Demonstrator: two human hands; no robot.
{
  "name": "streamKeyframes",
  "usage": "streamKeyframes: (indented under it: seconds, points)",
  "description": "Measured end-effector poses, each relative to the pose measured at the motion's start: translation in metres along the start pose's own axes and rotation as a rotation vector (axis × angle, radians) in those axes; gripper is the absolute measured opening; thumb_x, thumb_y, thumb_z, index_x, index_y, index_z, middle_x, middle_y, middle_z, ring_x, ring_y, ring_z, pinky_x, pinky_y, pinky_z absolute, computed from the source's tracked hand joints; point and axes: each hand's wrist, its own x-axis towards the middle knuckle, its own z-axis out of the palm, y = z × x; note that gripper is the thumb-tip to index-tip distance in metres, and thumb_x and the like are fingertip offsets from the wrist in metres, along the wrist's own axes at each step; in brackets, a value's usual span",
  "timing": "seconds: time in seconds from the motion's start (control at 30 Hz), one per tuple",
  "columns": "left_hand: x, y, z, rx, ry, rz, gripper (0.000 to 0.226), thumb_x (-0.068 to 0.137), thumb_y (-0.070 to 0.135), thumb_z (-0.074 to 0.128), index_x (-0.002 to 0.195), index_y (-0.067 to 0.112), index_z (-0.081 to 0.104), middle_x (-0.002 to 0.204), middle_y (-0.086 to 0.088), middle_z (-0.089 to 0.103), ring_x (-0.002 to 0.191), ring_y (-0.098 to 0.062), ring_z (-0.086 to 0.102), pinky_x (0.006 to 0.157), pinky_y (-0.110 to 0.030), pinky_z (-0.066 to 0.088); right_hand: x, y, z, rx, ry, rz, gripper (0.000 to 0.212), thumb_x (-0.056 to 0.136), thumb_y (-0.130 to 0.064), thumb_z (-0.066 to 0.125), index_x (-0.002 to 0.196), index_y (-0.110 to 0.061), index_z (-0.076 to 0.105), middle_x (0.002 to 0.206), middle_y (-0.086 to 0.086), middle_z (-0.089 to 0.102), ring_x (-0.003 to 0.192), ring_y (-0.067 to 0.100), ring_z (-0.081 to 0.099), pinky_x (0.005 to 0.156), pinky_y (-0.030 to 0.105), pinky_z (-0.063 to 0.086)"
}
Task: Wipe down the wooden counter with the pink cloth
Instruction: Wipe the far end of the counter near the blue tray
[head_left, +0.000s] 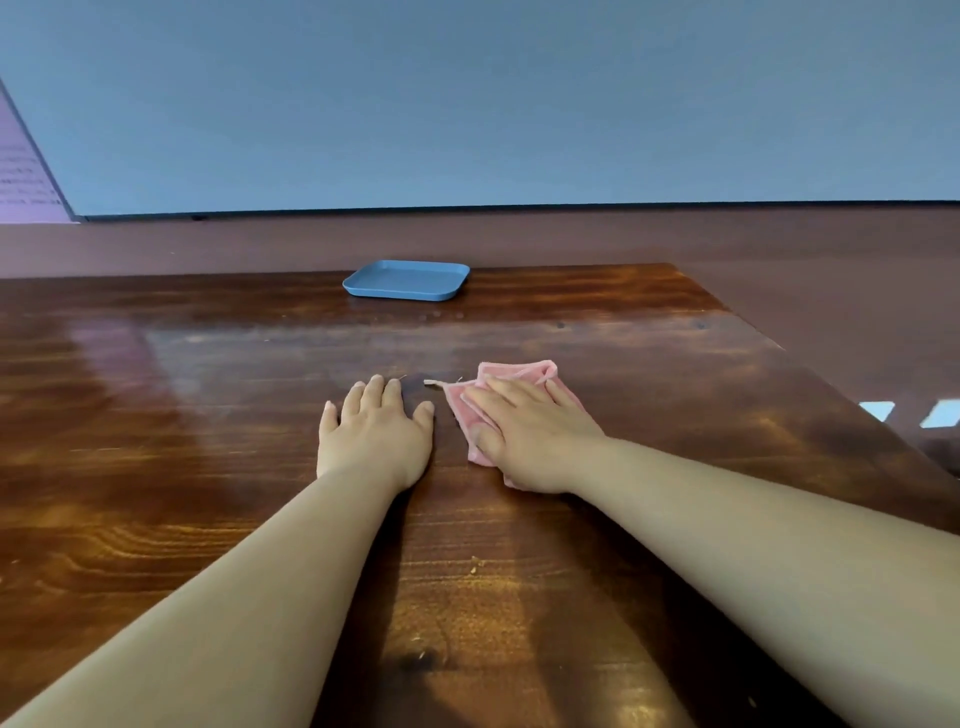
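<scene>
Pink cloth (519, 375) lies crumpled and partly folded on the wooden counter (208, 467), a little right of the middle of my view, and my right hand (524, 436) lies flat on top of it. My fingers there are straight and spread, pressing the fabric down against the wood, not curled round it. The cloth's far edge and a thin frayed corner stick out beyond my fingertips, and a bit of pink shows under my wrist on the near side.

Just beside it, to the left, my left hand (376, 431) rests palm down on the bare wood, fingers relaxed and extended, holding nothing. The two hands are close but not touching, with a narrow strip of counter between my left thumb and the cloth.

Both forearms reach in from the near edge. The wood is dark, glossy and strongly grained, with a pale sheen of reflected light across the left part. A few small crumbs or specks sit on the surface between my forearms, and some faint spots lie farther out.

Well beyond the cloth, near the counter's far edge, stands a blue tray (405, 280), shallow and square with rounded corners. Behind the counter runs a brownish floor and a blue-grey wall (493, 104).
</scene>
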Motion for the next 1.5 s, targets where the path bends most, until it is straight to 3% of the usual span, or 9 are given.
streamKeyframes:
  seconds: [0.13,0.3,0.37,0.53,0.77,0.93,1.1,1.33,1.5]
  points:
    - [0.004,-0.002,-0.009,-0.011,-0.060,0.028,0.066,0.098,0.057,0.020,0.154,0.020,0.018,0.162,0.002,0.009,0.149,-0.018,0.004,0.119,-0.043,0.003,0.018,-0.012,-0.009,0.002,0.011,0.091,0.052,0.106,-0.038,0.022,0.156,-0.026,0.025,0.167,-0.001,0.013,0.153,0.021,0.011,0.122,0.049,0.007]
    - [0.014,-0.037,-0.027,-0.075,0.012,0.093,0.055,0.101,0.051,0.022,0.145,0.025,0.043,0.152,0.001,0.039,0.141,-0.021,0.031,0.118,-0.042,0.007,-0.009,-0.010,0.008,-0.038,-0.014,-0.076,0.059,0.102,-0.036,0.024,0.159,-0.027,0.012,0.168,-0.005,0.006,0.154,0.016,0.000,0.122,0.047,0.000]
    - [0.013,-0.056,-0.024,-0.007,0.094,0.048,0.056,0.101,0.050,0.022,0.148,0.022,0.037,0.156,0.002,0.031,0.145,-0.018,0.022,0.118,-0.041,0.006,-0.002,-0.010,0.005,-0.049,0.000,-0.092,0.061,0.098,-0.037,0.018,0.158,-0.028,0.016,0.167,-0.005,0.011,0.154,0.016,0.005,0.122,0.046,0.005]
    - [0.009,-0.069,-0.013,-0.001,0.033,-0.041,0.064,0.099,0.057,0.018,0.153,0.024,0.023,0.161,0.006,0.013,0.148,-0.014,0.007,0.120,-0.042,0.005,0.034,-0.023,-0.006,-0.001,0.027,0.056,0.049,0.106,-0.038,0.019,0.154,-0.030,0.029,0.166,-0.003,0.018,0.152,0.019,0.014,0.122,0.046,0.008]
    - [0.012,-0.069,-0.006,0.007,0.054,-0.049,0.065,0.098,0.057,0.016,0.153,0.024,0.020,0.162,0.006,0.011,0.148,-0.014,0.005,0.119,-0.043,0.005,0.012,-0.023,0.010,-0.004,0.010,-0.147,0.069,0.095,-0.054,0.003,0.159,-0.033,0.018,0.168,-0.009,0.011,0.154,0.011,0.003,0.123,0.041,0.001]
    - [0.010,-0.069,-0.008,0.008,0.053,-0.033,0.065,0.098,0.057,0.014,0.153,0.023,0.019,0.162,0.006,0.010,0.148,-0.014,0.005,0.119,-0.043,0.004,0.051,-0.045,-0.005,-0.009,0.033,-0.016,0.048,0.105,-0.040,0.019,0.149,-0.028,0.034,0.163,-0.002,0.024,0.149,0.021,0.019,0.121,0.045,0.014]
    - [0.012,-0.070,-0.005,-0.007,0.051,-0.028,0.065,0.098,0.056,0.012,0.154,0.023,0.019,0.162,0.006,0.010,0.149,-0.015,0.005,0.119,-0.043,0.004,0.024,-0.050,0.014,-0.022,-0.034,-0.156,0.060,0.104,-0.048,0.017,0.161,-0.031,0.010,0.170,-0.004,0.001,0.155,0.015,-0.004,0.124,0.044,-0.006]
    - [0.011,-0.070,-0.008,-0.034,0.051,-0.039,0.063,0.098,0.054,0.011,0.153,0.024,0.024,0.161,0.005,0.015,0.148,-0.015,0.008,0.119,-0.042,0.005,0.055,-0.066,-0.005,-0.033,-0.003,-0.064,0.052,0.107,-0.041,0.022,0.156,-0.027,0.027,0.163,-0.001,0.024,0.150,0.022,0.020,0.121,0.047,0.015]
    - [0.013,-0.071,-0.010,-0.068,0.038,-0.026,0.064,0.098,0.053,0.007,0.151,0.026,0.029,0.160,0.004,0.018,0.148,-0.017,0.011,0.119,-0.044,0.007,0.012,-0.069,0.014,-0.027,-0.050,-0.165,0.060,0.105,-0.049,0.018,0.161,-0.030,0.011,0.170,-0.002,0.002,0.155,0.018,-0.001,0.123,0.046,-0.002]
